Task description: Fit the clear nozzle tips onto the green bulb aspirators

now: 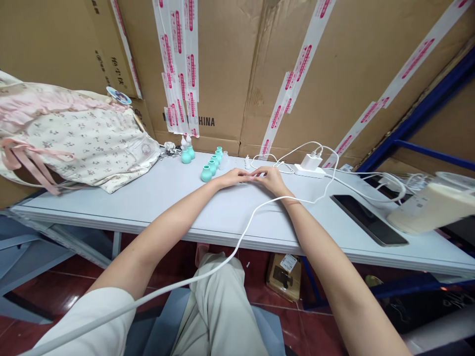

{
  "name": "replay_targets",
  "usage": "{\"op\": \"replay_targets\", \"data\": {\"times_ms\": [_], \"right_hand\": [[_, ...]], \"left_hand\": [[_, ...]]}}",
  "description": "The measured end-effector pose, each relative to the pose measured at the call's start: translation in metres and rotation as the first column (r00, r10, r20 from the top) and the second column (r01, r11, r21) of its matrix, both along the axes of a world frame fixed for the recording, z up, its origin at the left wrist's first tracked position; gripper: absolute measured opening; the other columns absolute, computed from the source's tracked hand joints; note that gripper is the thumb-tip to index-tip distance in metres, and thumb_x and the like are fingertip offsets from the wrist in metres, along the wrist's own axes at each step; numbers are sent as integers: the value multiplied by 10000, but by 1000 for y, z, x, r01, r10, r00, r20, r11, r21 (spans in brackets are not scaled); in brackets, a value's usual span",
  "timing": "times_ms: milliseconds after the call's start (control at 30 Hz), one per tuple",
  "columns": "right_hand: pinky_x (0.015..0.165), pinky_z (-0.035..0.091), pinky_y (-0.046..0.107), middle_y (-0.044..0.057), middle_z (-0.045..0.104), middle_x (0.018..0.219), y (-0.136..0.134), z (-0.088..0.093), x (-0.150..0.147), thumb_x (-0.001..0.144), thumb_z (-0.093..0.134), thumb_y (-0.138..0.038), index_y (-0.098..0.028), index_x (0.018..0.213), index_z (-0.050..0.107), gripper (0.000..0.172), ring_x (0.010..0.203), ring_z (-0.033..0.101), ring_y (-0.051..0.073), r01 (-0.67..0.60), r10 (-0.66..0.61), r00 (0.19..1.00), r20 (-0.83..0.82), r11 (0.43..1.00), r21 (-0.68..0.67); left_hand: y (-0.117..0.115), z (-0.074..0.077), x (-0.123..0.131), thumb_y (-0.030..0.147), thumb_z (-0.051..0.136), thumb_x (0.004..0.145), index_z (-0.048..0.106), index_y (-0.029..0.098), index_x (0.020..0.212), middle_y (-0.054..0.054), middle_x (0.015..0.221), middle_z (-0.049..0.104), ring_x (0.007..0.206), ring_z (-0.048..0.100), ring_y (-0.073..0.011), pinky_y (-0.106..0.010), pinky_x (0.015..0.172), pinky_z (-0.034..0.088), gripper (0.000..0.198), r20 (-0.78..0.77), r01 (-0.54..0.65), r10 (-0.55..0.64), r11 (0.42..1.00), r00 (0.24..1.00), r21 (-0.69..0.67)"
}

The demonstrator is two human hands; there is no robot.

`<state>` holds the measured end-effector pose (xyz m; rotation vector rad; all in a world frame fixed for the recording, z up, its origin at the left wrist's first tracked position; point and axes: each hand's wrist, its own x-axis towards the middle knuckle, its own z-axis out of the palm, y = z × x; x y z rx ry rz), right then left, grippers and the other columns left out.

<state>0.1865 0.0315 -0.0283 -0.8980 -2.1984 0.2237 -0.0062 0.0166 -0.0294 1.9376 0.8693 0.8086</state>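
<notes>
My left hand (pixel 233 178) and my right hand (pixel 271 180) meet at the fingertips, low over the middle of the table. Their fingers are bent and pressed together; what is between them is too small and covered to make out. Just behind my left hand stands a slanting row of several small round teal bottles (pixel 206 173), without tops. Two more teal bottles (pixel 186 156), farther back to the left, have white pointed tops. Small clear pieces (pixel 224 159) lie beside the row, and a little white piece (pixel 247 161) stands behind my hands.
A floral cloth bag (pixel 85 138) takes up the table's left end. A white cable (pixel 256 210) crosses over my right wrist. At the right are a power strip with a charger (pixel 310 164), a black phone (pixel 367 217) and a cream-filled container (pixel 432 207). Cardboard (pixel 230 59) stands behind.
</notes>
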Motion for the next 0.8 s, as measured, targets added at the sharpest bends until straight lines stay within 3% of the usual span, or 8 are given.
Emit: {"op": "replay_targets", "data": {"times_ms": [67,233,367,467,633,800], "right_hand": [[665,411,261,18,691,793,0,0,0,743,705,-316,-207,784,730,120,726,606,168,11,-11,1000,13,1000,-10],[664,424,259,11,687,797,-3,4,-2,692,761,-320,-224,828,732,168,763,609,180,9,-8,1000,20,999,-44],[665,452,265,31,681,861,-6,6,-6,689,761,-288,-195,892,711,229,768,608,181,-33,33,999,-5,999,10],[658,478,270,54,668,858,-9,7,-9,758,695,-289,-168,876,696,169,734,602,172,-47,51,997,-60,997,67],[628,493,278,62,656,832,-15,9,-11,812,632,-301,-171,848,683,143,772,597,190,-66,80,991,-107,990,127],[605,480,277,58,648,824,-16,12,-10,816,630,-264,-177,854,683,109,759,591,189,-95,112,990,-91,981,170]], "left_hand": [[3,-2,1,442,607,737,697,75,954,-64,855,665,753,527,-135,-238,686,362,436,13,-35,35,999,999,-9],[7,-5,0,400,712,649,708,71,925,-63,797,675,701,527,-115,-237,677,362,429,69,-101,109,989,992,-110],[4,-2,-2,401,750,621,702,77,958,-84,823,682,707,550,-115,-253,708,401,470,197,-131,170,972,966,-196],[2,1,-4,394,786,580,695,73,978,-112,884,686,764,585,-138,-283,774,431,519,265,-108,171,966,949,-236],[2,5,-7,399,770,614,707,84,946,-117,908,689,796,600,-145,-302,833,439,462,295,-48,109,978,949,-205],[3,6,-9,358,780,599,717,96,931,-104,866,691,736,587,-130,-285,775,443,428,290,-94,149,976,945,-195]]}}
